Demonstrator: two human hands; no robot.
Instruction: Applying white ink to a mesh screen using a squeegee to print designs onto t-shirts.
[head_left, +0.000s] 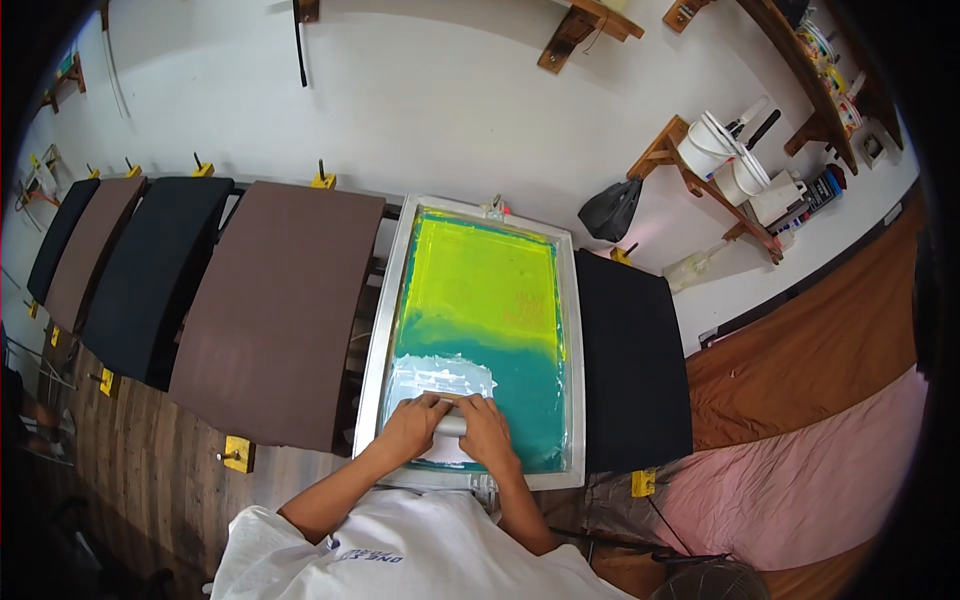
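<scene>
A screen-printing frame (574, 350) with a pale metal rim lies in front of me, its mesh (535, 405) teal at the near part and yellow-green at the far part. My left hand (410, 426) and my right hand (484, 432) sit side by side near the frame's near end. Both are closed on one squeegee (452, 425), thumbs close together along its top. White ink (440, 376) is spread over the mesh just beyond the squeegee, at the left. The squeegee's lower edge is hidden, partly by my fingers.
Brown-covered (275, 310) and black-covered boards (160, 275) line up leftward, with yellow clamps (238, 455) at their ends. Another black board (635, 365) adjoins the frame's right side. A wall shelf holds white tubs (708, 145); a black bag (610, 210) hangs nearby. Pink cloth (790, 475) drapes at right.
</scene>
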